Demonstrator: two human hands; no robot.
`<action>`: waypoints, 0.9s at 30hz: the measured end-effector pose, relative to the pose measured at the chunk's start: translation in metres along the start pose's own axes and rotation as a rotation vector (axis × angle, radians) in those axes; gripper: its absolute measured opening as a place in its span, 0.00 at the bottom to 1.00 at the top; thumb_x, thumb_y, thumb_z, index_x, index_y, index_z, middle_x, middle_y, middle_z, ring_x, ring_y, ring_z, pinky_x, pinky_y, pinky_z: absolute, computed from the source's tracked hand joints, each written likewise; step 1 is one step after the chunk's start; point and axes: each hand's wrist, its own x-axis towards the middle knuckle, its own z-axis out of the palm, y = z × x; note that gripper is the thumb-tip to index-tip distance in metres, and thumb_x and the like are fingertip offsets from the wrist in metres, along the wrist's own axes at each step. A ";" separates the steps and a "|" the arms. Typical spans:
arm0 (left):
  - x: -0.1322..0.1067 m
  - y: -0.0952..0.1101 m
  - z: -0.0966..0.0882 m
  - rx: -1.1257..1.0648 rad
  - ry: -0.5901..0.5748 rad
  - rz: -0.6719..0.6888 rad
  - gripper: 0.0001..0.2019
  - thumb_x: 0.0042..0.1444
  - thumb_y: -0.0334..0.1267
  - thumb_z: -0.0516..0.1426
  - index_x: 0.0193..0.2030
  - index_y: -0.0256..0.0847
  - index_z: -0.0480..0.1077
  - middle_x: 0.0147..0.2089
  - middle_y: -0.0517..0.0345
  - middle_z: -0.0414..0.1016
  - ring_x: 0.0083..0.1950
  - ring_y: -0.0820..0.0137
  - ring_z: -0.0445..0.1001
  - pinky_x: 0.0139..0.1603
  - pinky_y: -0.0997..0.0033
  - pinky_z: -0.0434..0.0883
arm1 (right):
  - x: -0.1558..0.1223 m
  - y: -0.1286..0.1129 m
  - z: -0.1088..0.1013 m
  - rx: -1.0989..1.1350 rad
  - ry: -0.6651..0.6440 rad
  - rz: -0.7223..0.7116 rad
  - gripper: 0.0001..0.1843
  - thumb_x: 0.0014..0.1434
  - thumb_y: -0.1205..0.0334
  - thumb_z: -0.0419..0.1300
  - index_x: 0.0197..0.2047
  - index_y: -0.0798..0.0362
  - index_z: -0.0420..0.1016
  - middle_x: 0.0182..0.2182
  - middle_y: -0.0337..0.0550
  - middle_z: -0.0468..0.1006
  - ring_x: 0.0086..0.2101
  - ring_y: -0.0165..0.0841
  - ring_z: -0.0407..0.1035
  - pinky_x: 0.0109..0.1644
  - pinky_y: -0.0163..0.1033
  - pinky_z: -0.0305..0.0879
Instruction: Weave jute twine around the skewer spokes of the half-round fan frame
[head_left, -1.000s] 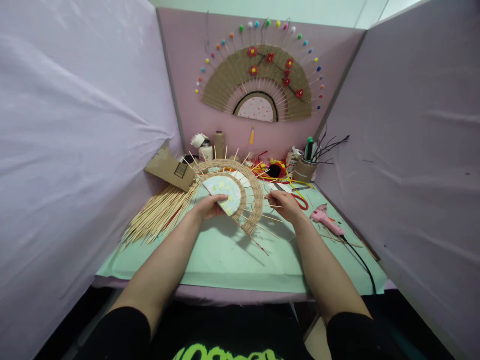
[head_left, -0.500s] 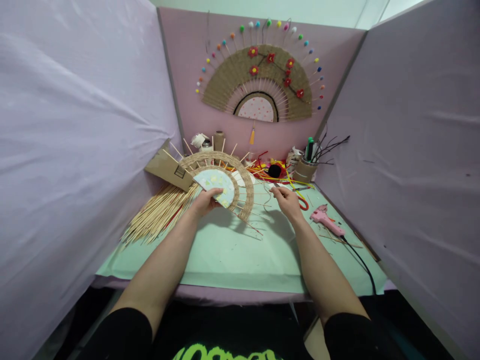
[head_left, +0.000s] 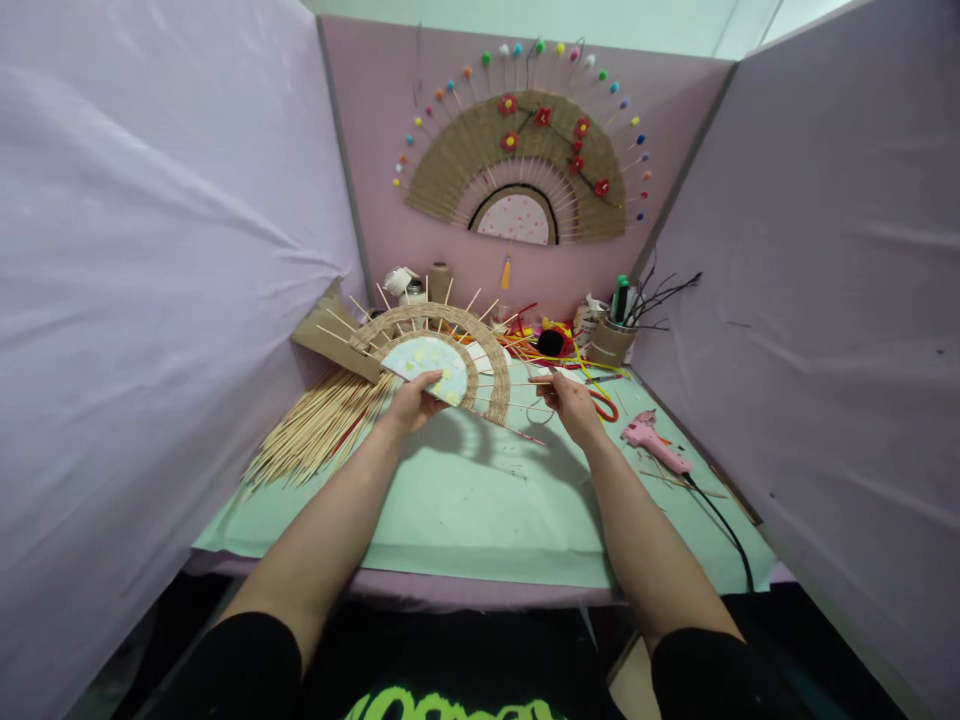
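Observation:
A half-round woven fan [head_left: 498, 375], made of brown twine wound over thin wooden sticks, hangs above the table, tilted down to the right. Its pale blue half-circle centre [head_left: 424, 362] has yellowish patches. My left hand [head_left: 417, 400] grips this centre by its lower edge, thumb on top. At the fan's right side my right hand [head_left: 568, 400] is closed in a pinch by the tip of one stick. A thin loop of twine [head_left: 537, 418] hangs below those fingers, which seem to hold it. The exact grip is too small to make out.
Left lies a heap of wooden sticks [head_left: 311, 432] beside a cardboard piece [head_left: 337, 345]. Red-handled scissors [head_left: 606, 405] and a pink glue gun [head_left: 654, 442] with a black cable lie right. Behind stand a can of pens [head_left: 611, 342] and twigs. A finished fan [head_left: 450, 160] hangs on the back wall.
The fan has turned slightly, its right end rising and shifting right. My right hand has moved a little left relative to the sticks and now meets a stick's tip.

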 end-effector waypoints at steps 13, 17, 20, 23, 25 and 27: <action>0.001 -0.016 0.000 -0.034 -0.060 -0.079 0.21 0.51 0.30 0.57 0.54 0.38 0.66 0.41 0.53 0.78 0.37 0.69 0.77 0.42 0.67 0.75 | -0.008 -0.011 0.004 0.196 -0.232 0.262 0.26 0.50 0.39 0.58 0.32 0.54 0.79 0.26 0.44 0.72 0.27 0.30 0.63 0.29 0.36 0.57; 0.000 -0.016 0.002 -0.027 -0.061 -0.087 0.20 0.51 0.30 0.57 0.53 0.37 0.67 0.41 0.51 0.78 0.38 0.67 0.77 0.42 0.66 0.75 | -0.008 -0.012 0.004 0.191 -0.200 0.279 0.22 0.48 0.42 0.62 0.30 0.55 0.79 0.25 0.44 0.74 0.26 0.29 0.63 0.29 0.36 0.58; -0.003 -0.014 0.004 -0.020 -0.056 -0.106 0.20 0.50 0.30 0.57 0.52 0.36 0.67 0.40 0.51 0.78 0.36 0.67 0.77 0.40 0.66 0.76 | -0.007 -0.011 0.003 0.203 -0.158 0.295 0.19 0.46 0.45 0.64 0.28 0.55 0.78 0.27 0.44 0.76 0.26 0.28 0.64 0.29 0.35 0.57; -0.007 -0.010 0.004 0.007 -0.128 -0.167 0.22 0.49 0.28 0.58 0.53 0.37 0.66 0.39 0.52 0.78 0.35 0.67 0.77 0.38 0.64 0.76 | -0.006 -0.009 0.002 0.228 -0.153 0.315 0.18 0.45 0.47 0.66 0.27 0.55 0.78 0.26 0.43 0.75 0.25 0.27 0.63 0.28 0.34 0.56; -0.009 -0.008 0.004 0.038 -0.182 -0.203 0.24 0.47 0.27 0.59 0.54 0.38 0.66 0.39 0.52 0.78 0.35 0.65 0.77 0.37 0.61 0.77 | -0.005 -0.009 0.001 0.230 -0.156 0.308 0.18 0.45 0.47 0.66 0.27 0.55 0.78 0.25 0.42 0.75 0.24 0.26 0.62 0.27 0.33 0.56; -0.009 -0.007 0.002 0.065 -0.192 -0.203 0.25 0.46 0.26 0.59 0.54 0.37 0.66 0.39 0.51 0.78 0.35 0.64 0.77 0.35 0.61 0.77 | -0.005 -0.009 0.001 0.216 -0.161 0.287 0.17 0.46 0.47 0.66 0.27 0.55 0.78 0.25 0.42 0.73 0.24 0.26 0.61 0.27 0.33 0.55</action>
